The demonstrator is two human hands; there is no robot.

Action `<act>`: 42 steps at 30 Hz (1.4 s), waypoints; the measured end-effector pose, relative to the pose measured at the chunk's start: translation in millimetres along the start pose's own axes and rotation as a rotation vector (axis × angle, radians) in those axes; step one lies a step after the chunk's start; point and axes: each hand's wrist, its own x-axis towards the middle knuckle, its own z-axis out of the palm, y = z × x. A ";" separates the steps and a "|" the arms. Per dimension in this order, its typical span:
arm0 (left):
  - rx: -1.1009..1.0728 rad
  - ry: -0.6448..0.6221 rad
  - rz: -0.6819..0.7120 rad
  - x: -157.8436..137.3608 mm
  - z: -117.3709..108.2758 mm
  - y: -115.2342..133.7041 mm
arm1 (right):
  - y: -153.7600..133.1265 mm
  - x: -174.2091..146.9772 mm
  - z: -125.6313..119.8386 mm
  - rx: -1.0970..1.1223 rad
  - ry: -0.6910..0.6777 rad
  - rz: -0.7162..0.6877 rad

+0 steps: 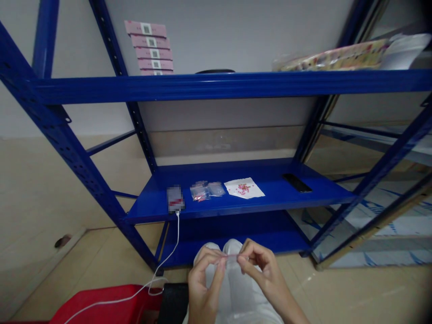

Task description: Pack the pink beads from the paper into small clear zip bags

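Observation:
My left hand (206, 275) and my right hand (261, 267) are raised above my lap, each pinching one end of a small clear zip bag (232, 261) by its reddish upper edge. Whether anything is inside the bag I cannot make out. Beyond my hands, on the blue shelf, lie small clear bags (216, 189), some with pink bits in them. To the right of these, a pile of small pink and red beads or pieces (244, 187) rests on a sheet of white paper (258, 192).
A black phone (297, 182) lies at the shelf's right. At its left, a blurred-out device (175, 198) has a white cable (177, 234) trailing down over a red stool (97, 303). Pink boxes (153, 54) are stacked on the upper blue shelf (216, 86).

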 end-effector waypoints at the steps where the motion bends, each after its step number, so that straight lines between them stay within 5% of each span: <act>1: 0.021 -0.012 0.008 -0.4 0.2 0.5 | 0.7 -1.1 -1.2 0.004 0.012 0.000; 6: 0.186 -0.131 -0.010 -1.4 -1.5 -0.8 | 10.2 -7.3 -7.3 -0.038 0.081 0.062; 14: 0.141 -0.047 -0.123 -5.3 -9.7 -7.3 | -0.1 -10.9 -0.3 -0.105 -0.032 0.068; 21: 0.155 0.092 0.006 -10.4 -13.7 8.4 | -22.1 -3.1 12.7 -0.225 0.008 -0.042; 26: 0.107 0.030 0.087 -8.1 -23.1 5.2 | -28.9 -1.2 21.2 -0.230 0.051 -0.081; 30: 0.100 -0.016 0.008 -12.0 -28.7 -7.5 | -14.4 -3.3 20.7 -0.177 0.013 -0.003; 36: 0.021 0.114 -0.154 -26.4 -21.2 -35.1 | 28.9 -9.4 20.7 -0.032 -0.032 0.175; 42: -0.097 0.105 -0.259 -23.7 -22.2 -67.8 | 43.0 1.9 16.3 0.007 -0.124 0.255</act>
